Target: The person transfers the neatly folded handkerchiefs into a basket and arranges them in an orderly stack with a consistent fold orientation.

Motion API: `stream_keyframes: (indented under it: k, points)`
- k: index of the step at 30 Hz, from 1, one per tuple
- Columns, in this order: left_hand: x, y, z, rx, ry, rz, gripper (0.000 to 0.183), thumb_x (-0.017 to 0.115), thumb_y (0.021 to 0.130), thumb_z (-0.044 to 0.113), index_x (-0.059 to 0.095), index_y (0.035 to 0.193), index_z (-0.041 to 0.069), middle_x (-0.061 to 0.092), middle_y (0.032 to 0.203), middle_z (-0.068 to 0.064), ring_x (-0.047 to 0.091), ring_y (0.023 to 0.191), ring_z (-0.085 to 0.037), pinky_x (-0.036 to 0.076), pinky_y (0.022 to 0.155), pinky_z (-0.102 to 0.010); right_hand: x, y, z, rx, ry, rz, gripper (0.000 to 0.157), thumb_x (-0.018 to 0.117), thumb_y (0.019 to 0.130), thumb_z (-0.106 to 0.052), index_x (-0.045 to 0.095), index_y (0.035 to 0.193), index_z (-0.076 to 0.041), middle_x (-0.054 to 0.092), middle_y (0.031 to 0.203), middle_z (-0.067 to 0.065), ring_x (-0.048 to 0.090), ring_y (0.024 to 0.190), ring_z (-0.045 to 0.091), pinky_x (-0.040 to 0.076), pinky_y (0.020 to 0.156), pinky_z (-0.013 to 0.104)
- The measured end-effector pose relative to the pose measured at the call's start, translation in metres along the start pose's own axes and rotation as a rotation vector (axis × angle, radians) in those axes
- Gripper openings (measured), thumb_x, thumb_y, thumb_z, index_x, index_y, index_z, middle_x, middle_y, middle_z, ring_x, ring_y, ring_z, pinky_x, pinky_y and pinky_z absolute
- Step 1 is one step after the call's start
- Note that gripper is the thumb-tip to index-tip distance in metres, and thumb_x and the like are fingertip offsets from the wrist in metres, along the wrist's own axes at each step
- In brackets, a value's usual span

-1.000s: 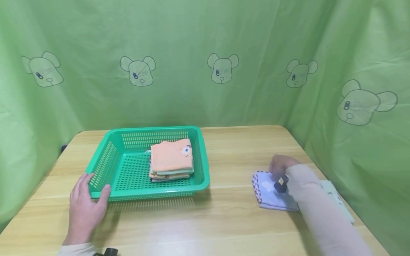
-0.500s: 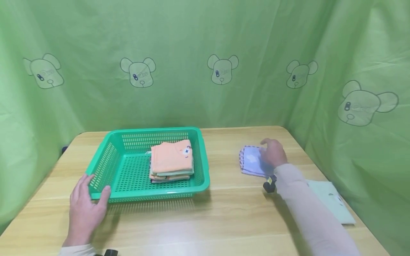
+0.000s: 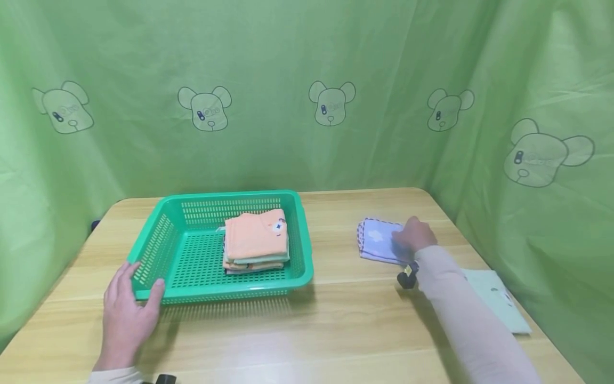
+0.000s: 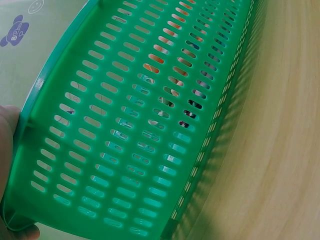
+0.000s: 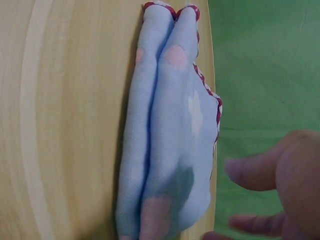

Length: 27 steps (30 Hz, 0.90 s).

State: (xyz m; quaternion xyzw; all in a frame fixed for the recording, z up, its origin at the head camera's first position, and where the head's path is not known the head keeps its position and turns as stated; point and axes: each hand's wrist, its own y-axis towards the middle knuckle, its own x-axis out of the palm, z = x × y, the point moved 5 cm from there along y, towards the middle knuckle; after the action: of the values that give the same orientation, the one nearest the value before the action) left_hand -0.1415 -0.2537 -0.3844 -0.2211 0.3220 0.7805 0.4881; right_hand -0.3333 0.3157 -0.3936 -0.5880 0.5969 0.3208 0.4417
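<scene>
My left hand [image 3: 130, 314] grips the near left corner of a green plastic basket [image 3: 225, 290], fingers over the side rim and thumb along the front. In the left wrist view, only finger parts show at the basket's rim [image 4: 37, 85]. A folded light blue towel [image 3: 376, 238] with a white cloud patch and stitched edging lies on the table's right half. My right hand [image 3: 416, 233] is at its right side. The right wrist view shows the thumb and fingers [image 5: 250, 172] spread apart, off the blue towel [image 5: 175, 135], whose folded side has pink dots.
A stack of folded cloths with an orange one [image 3: 256, 234] on top fills the basket's right part. A pale green folded cloth [image 3: 499, 301] lies at the table's right edge, partly behind the right forearm. Green curtains [image 3: 268, 149] surround the wooden table [image 3: 307, 341].
The blue towel has shifted left and away from me along with my right hand. Since then the hand has drawn slightly right. The left hand and basket have stayed put.
</scene>
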Motion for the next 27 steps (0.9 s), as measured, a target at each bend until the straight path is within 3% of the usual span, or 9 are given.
stream_keyframes:
  k: [4,10,14,17,21,24,27]
  points:
    - [0.000,-0.001,-0.001,-0.004,-0.001,-0.002,0.066,0.054,0.098,0.033,0.027,0.148,-0.002,0.015,0.157,-0.024,0.014,0.140,-0.048,0.014,0.104,-0.075,0.009,-0.001,0.009,0.040,0.003,-0.119,0.049,0.060,0.088,-0.031,0.054,0.103,0.015,0.058,0.091,0.025,0.057,0.078,0.034,0.052,0.066,0.040]
    - [0.000,-0.002,-0.001,-0.005,0.003,-0.003,0.066,0.054,0.098,0.033,0.027,0.148,-0.002,0.016,0.157,-0.025,0.015,0.140,-0.048,0.014,0.104,-0.075,0.017,0.009,0.022,0.038,0.022,-0.126,0.035,0.071,0.082,-0.027,0.055,0.084,0.004,0.055,0.077,0.015,0.054,0.070,0.028,0.050,0.063,0.036]
    - [0.001,-0.001,-0.002,-0.009,0.008,-0.008,0.067,0.054,0.098,0.034,0.027,0.148,-0.002,0.015,0.157,-0.025,0.014,0.140,-0.048,0.014,0.104,-0.075,0.021,0.013,0.028,0.073,0.137,-0.160,0.024,0.067,0.081,-0.019,0.054,0.079,0.001,0.057,0.075,0.015,0.057,0.065,0.027,0.052,0.059,0.034]
    - [0.001,0.000,-0.002,-0.010,0.007,-0.006,0.067,0.054,0.098,0.034,0.027,0.148,-0.002,0.016,0.156,-0.025,0.014,0.140,-0.048,0.014,0.104,-0.074,0.023,0.013,0.029,0.116,0.306,-0.205,0.015,0.061,0.079,-0.012,0.052,0.081,0.000,0.056,0.079,0.014,0.057,0.068,0.027,0.052,0.060,0.034]
    - [0.001,0.000,-0.001,-0.003,0.002,0.001,0.067,0.054,0.098,0.033,0.027,0.148,-0.002,0.017,0.156,-0.025,0.015,0.140,-0.048,0.014,0.105,-0.074,0.023,0.015,0.025,0.113,0.486,-0.220,0.016,0.056,0.085,-0.007,0.049,0.094,0.004,0.050,0.093,0.015,0.050,0.080,0.026,0.049,0.067,0.030]
    - [0.001,0.001,-0.001,0.006,-0.003,0.009,0.066,0.054,0.098,0.032,0.028,0.148,-0.002,0.016,0.156,-0.025,0.015,0.140,-0.048,0.013,0.105,-0.074,0.021,0.017,0.018,0.070,0.557,-0.200,0.037,0.054,0.090,-0.006,0.042,0.119,0.015,0.047,0.107,0.021,0.051,0.085,0.025,0.050,0.070,0.028]
    - [0.000,0.001,-0.001,0.011,-0.006,0.017,0.065,0.054,0.098,0.031,0.028,0.148,-0.002,0.017,0.156,-0.025,0.015,0.140,-0.048,0.014,0.104,-0.075,0.018,0.017,0.010,0.045,0.616,-0.171,0.060,0.053,0.092,-0.003,0.023,0.141,0.016,0.043,0.119,0.026,0.054,0.085,0.023,0.053,0.070,0.027]
